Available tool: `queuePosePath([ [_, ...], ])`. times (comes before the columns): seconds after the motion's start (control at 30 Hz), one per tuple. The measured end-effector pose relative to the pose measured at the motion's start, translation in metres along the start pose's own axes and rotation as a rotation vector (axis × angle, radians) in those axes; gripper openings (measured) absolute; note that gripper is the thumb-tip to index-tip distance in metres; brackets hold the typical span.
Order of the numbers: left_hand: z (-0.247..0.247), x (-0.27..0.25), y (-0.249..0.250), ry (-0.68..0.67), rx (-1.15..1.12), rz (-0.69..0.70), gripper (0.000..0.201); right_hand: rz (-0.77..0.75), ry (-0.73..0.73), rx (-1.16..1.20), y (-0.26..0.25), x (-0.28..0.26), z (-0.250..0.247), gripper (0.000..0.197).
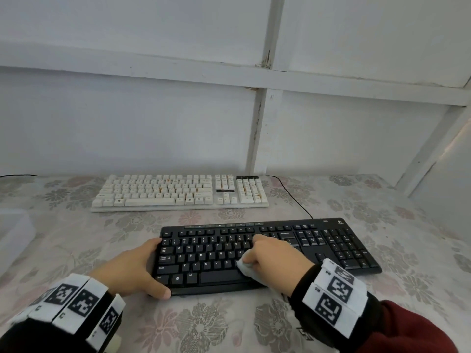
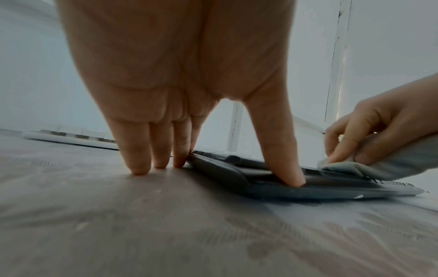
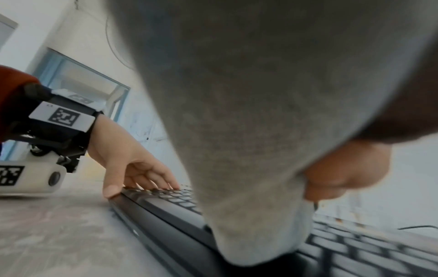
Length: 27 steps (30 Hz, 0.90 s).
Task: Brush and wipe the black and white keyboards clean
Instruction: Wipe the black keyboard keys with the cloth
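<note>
The black keyboard (image 1: 267,250) lies near me on the flowered tablecloth, with the white keyboard (image 1: 178,192) behind it by the wall. My left hand (image 1: 150,266) braces the black keyboard's left end: the thumb (image 2: 284,168) presses the front edge and straight fingers (image 2: 161,159) lie at the far left corner. My right hand (image 1: 270,253) grips a pale cloth (image 1: 244,267) and presses it on the middle keys above the space bar. In the right wrist view the cloth (image 3: 249,150) hangs down and hides most of the keys (image 3: 166,215).
A translucent container (image 1: 12,233) sits at the table's left edge. A black cable (image 1: 293,197) runs from the white keyboard's right end down to the black keyboard's back edge. A white panelled wall (image 1: 178,123) closes the back. Bare tablecloth (image 1: 204,327) lies in front.
</note>
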<state>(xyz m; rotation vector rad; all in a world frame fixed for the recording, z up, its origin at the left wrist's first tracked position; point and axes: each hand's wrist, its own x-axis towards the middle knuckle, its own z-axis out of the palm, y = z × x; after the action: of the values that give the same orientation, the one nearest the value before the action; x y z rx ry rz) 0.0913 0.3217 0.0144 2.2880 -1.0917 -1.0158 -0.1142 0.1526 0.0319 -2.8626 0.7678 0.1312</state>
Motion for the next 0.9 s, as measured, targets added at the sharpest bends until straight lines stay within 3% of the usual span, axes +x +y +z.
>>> queuePosePath([
  [0.23, 0.0, -0.002, 0.004, -0.004, -0.005, -0.001, 0.107, 0.058, 0.007, -0.084, 0.039, -0.026, -0.016, 0.038],
  [0.33, 0.0, -0.002, 0.003, -0.007, -0.014, -0.007, 0.108, 0.173, -0.065, -0.098, 0.058, -0.029, -0.022, 0.043],
  [0.43, 0.0, -0.001, 0.001, -0.016, -0.032, -0.015, 0.111, 0.257, -0.024, -0.135, 0.061, -0.031, -0.031, 0.042],
  [0.7, 0.0, -0.005, 0.006, 0.0, -0.016, -0.019, 0.107, -0.114, -0.013, 0.043, -0.029, 0.002, -0.02, 0.038],
  [0.9, 0.0, -0.006, 0.007, 0.005, 0.009, -0.019, 0.108, -0.039, 0.004, 0.037, -0.003, -0.006, -0.007, 0.037],
])
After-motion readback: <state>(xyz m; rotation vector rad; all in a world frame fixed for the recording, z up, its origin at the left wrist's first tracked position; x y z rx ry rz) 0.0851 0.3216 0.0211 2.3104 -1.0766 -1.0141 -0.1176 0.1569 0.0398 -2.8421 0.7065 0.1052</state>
